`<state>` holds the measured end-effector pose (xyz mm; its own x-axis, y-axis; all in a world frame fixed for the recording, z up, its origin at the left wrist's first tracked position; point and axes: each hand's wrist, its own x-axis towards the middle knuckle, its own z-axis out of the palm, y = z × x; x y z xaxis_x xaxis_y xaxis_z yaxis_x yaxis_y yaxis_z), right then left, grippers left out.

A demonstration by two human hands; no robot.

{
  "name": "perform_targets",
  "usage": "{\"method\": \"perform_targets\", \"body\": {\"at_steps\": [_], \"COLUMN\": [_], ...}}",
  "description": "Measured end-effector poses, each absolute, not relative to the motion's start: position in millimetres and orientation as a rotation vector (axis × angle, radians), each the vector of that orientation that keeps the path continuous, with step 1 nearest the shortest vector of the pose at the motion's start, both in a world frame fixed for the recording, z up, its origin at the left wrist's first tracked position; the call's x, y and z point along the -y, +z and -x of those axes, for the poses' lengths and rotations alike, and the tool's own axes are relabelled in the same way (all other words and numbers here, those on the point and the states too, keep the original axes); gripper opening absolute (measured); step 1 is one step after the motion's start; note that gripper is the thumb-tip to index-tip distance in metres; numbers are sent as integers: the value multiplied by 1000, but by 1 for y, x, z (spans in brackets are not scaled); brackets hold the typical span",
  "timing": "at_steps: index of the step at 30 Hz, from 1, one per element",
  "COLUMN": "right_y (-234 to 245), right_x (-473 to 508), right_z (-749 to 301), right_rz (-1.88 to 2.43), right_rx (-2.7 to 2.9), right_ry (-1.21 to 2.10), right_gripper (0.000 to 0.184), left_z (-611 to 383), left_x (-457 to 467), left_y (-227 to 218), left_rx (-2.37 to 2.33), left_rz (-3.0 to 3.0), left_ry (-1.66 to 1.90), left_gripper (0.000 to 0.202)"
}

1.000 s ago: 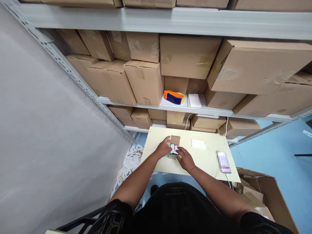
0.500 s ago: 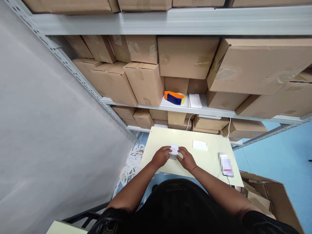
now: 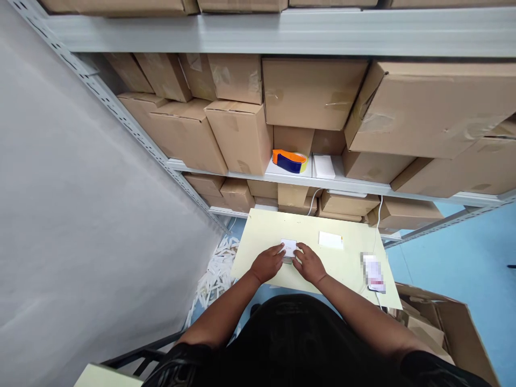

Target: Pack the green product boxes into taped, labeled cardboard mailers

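A small white box [image 3: 288, 246] with faint print on its top is between my hands over the pale yellow table [image 3: 258, 228]. My left hand [image 3: 267, 263] grips its left side with closed fingers. Opposite it, my right hand [image 3: 309, 264] has its fingers on the right side. Below the box's near edge shows a thin greenish edge, too small to make out. To the right lies a flat white box [image 3: 331, 239] with a small yellow mark, touched by neither hand.
A blurred phone-like thing [image 3: 373, 273] with a cable lies at the table's right. Behind, a metal shelf [image 3: 258, 32] holds several cardboard boxes [image 3: 314, 94] and an orange and blue tape dispenser [image 3: 289, 160]. White paper strips [image 3: 215, 274] litter the floor; an open carton [image 3: 455, 328] stands right.
Both hands keep their hold on the small white box, which has shifted only very slightly. The view has moved a little; nothing else differs.
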<state>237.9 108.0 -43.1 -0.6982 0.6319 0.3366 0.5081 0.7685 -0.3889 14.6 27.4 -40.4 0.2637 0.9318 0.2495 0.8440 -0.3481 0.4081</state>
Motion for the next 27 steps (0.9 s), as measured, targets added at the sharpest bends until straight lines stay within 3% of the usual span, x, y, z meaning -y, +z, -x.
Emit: {"method": "perform_targets", "body": {"at_steps": [4, 12, 19, 23, 27], "right_y": [-38, -39, -39, -41, -51], "right_x": [-106, -108, -107, -107, -106], "right_z": [-236, -234, -232, -232, -242], "right_rz": [853, 858, 852, 906, 1093], "right_rx": [2553, 2571, 2600, 2479, 2222], "right_ry": [319, 330, 361, 555, 916], "right_gripper": [15, 24, 20, 22, 44], "left_z": [-13, -13, -12, -19, -32], "left_x": [-17, -24, -20, -16, -11], "left_y": [-46, -46, -54, -47, -40], "left_rx": [-1644, -1703, -1616, -1650, -1727], "left_rz": [-2346, -2249, -2343, -2209, -1874], "left_ry": [645, 661, 680, 780, 953], "left_gripper": [46, 35, 39, 42, 52]}}
